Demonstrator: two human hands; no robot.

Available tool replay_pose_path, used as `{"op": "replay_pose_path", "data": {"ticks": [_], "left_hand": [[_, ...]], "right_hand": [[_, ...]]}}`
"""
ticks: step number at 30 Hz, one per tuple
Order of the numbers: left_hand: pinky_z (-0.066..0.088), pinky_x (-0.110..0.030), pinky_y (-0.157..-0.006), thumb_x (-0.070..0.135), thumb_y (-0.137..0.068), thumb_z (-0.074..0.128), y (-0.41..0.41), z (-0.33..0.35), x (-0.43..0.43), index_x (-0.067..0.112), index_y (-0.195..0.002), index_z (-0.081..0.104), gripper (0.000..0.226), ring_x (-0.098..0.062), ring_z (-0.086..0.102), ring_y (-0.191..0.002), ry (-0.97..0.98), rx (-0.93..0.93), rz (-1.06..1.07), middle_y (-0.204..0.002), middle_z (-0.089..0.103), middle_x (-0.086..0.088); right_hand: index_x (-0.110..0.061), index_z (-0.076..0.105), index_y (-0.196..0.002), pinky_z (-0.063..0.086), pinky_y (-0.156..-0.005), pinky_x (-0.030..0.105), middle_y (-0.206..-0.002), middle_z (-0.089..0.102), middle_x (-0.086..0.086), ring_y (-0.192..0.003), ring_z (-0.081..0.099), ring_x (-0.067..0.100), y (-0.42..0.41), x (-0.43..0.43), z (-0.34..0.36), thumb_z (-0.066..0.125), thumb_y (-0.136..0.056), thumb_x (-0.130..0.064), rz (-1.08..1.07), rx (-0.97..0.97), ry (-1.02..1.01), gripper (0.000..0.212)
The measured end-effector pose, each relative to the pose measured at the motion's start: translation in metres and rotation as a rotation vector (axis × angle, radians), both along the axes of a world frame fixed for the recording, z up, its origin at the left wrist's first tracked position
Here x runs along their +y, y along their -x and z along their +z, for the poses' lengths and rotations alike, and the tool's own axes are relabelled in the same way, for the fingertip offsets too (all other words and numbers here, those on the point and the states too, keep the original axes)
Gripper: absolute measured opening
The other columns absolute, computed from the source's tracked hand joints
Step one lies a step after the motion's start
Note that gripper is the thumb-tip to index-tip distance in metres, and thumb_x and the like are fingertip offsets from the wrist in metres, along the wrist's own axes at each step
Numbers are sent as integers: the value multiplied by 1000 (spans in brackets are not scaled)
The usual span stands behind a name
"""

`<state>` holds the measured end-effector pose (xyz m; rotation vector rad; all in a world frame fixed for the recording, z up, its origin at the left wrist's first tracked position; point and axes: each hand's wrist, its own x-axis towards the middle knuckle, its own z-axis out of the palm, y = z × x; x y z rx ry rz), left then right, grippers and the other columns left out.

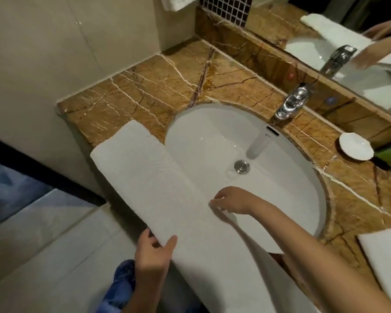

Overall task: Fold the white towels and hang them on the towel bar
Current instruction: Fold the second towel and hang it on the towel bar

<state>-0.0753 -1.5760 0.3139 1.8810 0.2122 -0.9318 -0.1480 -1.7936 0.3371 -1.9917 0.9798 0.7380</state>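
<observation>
White towel [149,172] is lying as a long strip from the bench [158,86] at centre-left over the sink [280,188] rim to bottom centre, left hand [152,251] fingers curled round its near edge, right hand [233,201] fingers pinching the far edge, so mid-fold I reckon, next bring the edges together evenly.

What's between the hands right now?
Head view: only towel spans between the left hand and right hand, draped over the sink rim.

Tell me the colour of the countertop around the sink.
The countertop is brown with white veins; head view.
</observation>
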Motion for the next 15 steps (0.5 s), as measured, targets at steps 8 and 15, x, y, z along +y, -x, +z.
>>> {"op": "replay_pose_path", "data": {"ticks": [8,15], "left_hand": [[38,-25,-50,9,-76,75,13,-3,6,3,-62,52,28,-20,48,-47,77,93,280,-55,52,-12],[43,-38,-68,24,-78,76,6,9,15,-1,-70,55,33,-25,48,-64,122,26,193,-67,53,-16]], "right_hand": [[-14,36,-54,31,-54,27,-53,41,6,-49,36,18,2,-6,-14,61,-84,-16,26,-108,-239,39],[-20,23,-55,32,-53,22,-57,22,1,-52,26,15,-1,-26,-1,72,-83,-20,-32,-278,-397,57]]}}
